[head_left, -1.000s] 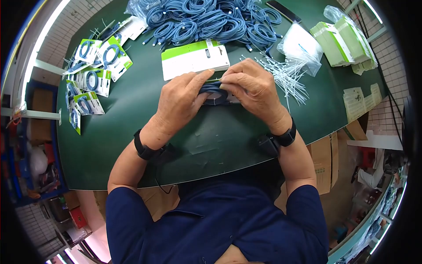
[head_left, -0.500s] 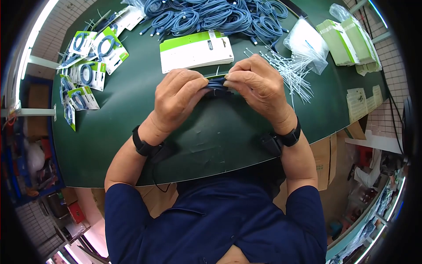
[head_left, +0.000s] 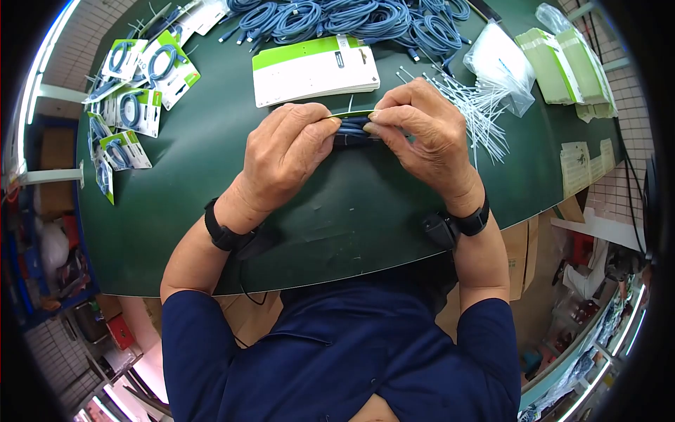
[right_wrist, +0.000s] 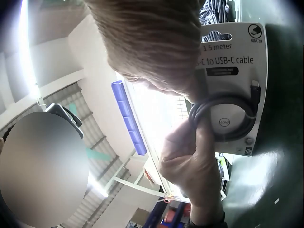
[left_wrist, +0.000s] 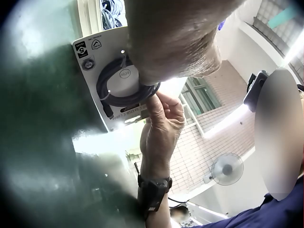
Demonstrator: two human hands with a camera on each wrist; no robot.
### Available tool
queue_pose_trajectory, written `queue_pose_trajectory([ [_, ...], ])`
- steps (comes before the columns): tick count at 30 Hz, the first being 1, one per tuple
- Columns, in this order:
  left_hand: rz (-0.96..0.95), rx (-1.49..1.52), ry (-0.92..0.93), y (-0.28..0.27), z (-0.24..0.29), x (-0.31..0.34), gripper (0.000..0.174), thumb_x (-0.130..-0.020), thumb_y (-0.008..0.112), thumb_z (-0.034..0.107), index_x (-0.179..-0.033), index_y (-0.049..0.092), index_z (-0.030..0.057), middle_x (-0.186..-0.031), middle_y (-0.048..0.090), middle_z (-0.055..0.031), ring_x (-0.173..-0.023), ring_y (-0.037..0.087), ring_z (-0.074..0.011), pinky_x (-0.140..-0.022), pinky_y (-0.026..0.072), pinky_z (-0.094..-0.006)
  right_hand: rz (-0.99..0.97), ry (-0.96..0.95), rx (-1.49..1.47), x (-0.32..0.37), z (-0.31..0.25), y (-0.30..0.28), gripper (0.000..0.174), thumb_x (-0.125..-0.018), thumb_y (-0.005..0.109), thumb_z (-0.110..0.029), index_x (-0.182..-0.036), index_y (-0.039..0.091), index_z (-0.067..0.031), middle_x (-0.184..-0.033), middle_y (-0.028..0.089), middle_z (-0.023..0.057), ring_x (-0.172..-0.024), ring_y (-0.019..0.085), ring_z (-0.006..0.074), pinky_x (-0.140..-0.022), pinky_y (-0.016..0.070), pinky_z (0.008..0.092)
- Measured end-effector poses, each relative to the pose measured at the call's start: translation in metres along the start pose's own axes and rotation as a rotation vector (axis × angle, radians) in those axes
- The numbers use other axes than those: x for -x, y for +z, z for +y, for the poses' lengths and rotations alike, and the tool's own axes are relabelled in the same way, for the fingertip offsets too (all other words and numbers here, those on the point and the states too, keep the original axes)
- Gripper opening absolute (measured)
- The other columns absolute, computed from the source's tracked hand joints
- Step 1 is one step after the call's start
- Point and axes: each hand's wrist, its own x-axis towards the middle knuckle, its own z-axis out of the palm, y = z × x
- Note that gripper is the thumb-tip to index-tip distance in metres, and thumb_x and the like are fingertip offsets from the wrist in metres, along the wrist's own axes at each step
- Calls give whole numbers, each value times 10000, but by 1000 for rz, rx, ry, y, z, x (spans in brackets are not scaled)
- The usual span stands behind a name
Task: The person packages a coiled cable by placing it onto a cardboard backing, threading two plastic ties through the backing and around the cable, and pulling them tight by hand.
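Observation:
Both hands hold a USB-C cable card [right_wrist: 221,83] up off the table, at the middle of the head view. A dark blue coiled cable [head_left: 353,128] lies against the card's printed face, with a tie [left_wrist: 108,93] around the coil. My left hand [head_left: 285,155] pinches the left end of card and coil between thumb and fingers. At the right end, my right hand [head_left: 425,144] pinches them likewise. From above, the card is nearly edge-on, and a thin white tie end [head_left: 351,103] sticks up behind it.
Beyond the hands lies a stack of green-and-white cards [head_left: 313,74], with a heap of blue cables [head_left: 365,21] behind. Loose white cable ties [head_left: 471,112] and a plastic bag [head_left: 500,67] are to the right, near green card bundles [head_left: 552,67]. Carded cables [head_left: 137,109] pile at the left.
The card and coil have tipped from showing the coil's face to nearly edge-on. My hands have moved slightly apart, still pinching both ends.

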Motion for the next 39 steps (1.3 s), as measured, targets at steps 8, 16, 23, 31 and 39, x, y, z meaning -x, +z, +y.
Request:
queue_pose_trajectory([
  [8, -8, -31, 14, 2, 1, -1, 289, -727, 820, -22, -986, 696, 9, -972, 700, -97, -811, 711, -266, -669, 580, -369, -9, 7, 15, 0, -2, -2, 216, -761, 884, 9, -919, 751, -53, -920, 714, 61, -792, 675, 212, -658, 546, 321],
  [16, 13, -22, 33, 2, 4, -5, 262, -742, 814, -41, -961, 680, 8, -942, 692, -101, -766, 695, -270, -650, 562, -365, 145, 261, -26, -3, 15, -36, 157, -815, 822, 7, -957, 767, -31, -889, 718, 92, -756, 670, 232, -673, 553, 325],
  [23, 2, -15, 47, 0, 8, -6, 268, -729, 815, -60, -945, 673, 8, -942, 689, -106, -756, 690, -271, -644, 560, -363, -100, 568, 355, 15, 52, -58, 135, -862, 787, -123, -961, 796, -30, -852, 735, 144, -763, 696, 282, -727, 565, 371],
  [31, -39, 71, 80, 1, 23, -5, 249, -747, 806, -36, -954, 676, 12, -945, 683, -108, -754, 685, -273, -643, 563, -359, -251, 547, 514, 24, 66, -24, 167, -867, 786, -197, -921, 793, -39, -935, 724, 174, -886, 705, 380, -817, 569, 464],
  [39, -42, 87, 79, -3, 23, -5, 238, -764, 807, -12, -964, 680, 10, -957, 682, -110, -755, 683, -271, -648, 564, -363, -222, 417, 560, 29, 63, -17, 172, -906, 743, -150, -999, 731, -6, -935, 710, 190, -866, 690, 400, -803, 560, 489],
])
